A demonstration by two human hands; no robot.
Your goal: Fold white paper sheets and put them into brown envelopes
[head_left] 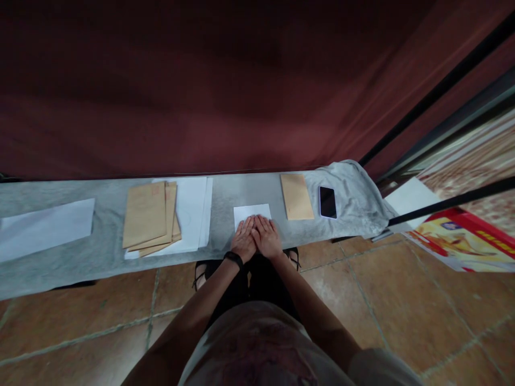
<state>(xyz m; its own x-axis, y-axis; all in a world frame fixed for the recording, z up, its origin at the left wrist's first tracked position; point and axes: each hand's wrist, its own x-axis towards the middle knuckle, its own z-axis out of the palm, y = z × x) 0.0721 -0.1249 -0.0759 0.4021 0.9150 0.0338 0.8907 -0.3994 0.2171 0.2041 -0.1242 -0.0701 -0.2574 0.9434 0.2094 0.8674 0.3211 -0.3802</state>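
Observation:
A small white sheet of paper, apparently folded, lies on the grey cloth in front of me. My left hand, with a dark band at its wrist, rests flat on the paper's near part, fingers stretched forward. Beside it, touching, my right hand lies flat on the same paper. Both palms face down and cover the near edge. To the right is a single brown envelope. On the left, several brown envelopes are stacked over large white sheets.
A phone lies right of the single envelope. Another white sheet is at the far left. The grey cloth covers a narrow table against a dark red curtain. Black poles and a colourful box stand at the right.

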